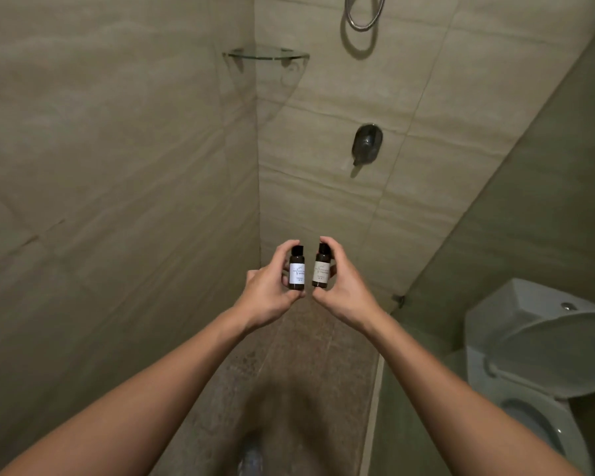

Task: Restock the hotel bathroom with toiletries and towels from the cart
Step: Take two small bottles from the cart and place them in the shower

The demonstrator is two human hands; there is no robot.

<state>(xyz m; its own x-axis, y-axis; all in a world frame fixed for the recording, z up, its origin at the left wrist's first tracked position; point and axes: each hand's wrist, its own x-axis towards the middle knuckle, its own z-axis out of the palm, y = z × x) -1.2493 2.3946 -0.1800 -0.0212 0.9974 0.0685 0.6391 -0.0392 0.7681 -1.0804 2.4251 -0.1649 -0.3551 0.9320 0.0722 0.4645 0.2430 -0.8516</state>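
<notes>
The left hand (267,292) pinched the left bottle (296,269) between thumb and curled fingers, and the right hand (344,286) pinched the right bottle (321,267) the same way. Both stood upright, side by side. The shelf (267,53) hung well apart at 12 o'clock, likely nearer the left hand.

left hand (267,293) holding white-label bottle (296,268), right hand (344,290) holding beige-label bottle (321,266)

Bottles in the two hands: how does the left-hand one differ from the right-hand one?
The left bottle has a bluish-white label; the right bottle has a cream one. The left bottle stands upright; the right bottle leans slightly. Both are small, dark and black-capped, held between fingers and thumb by the left hand and right hand.
</notes>
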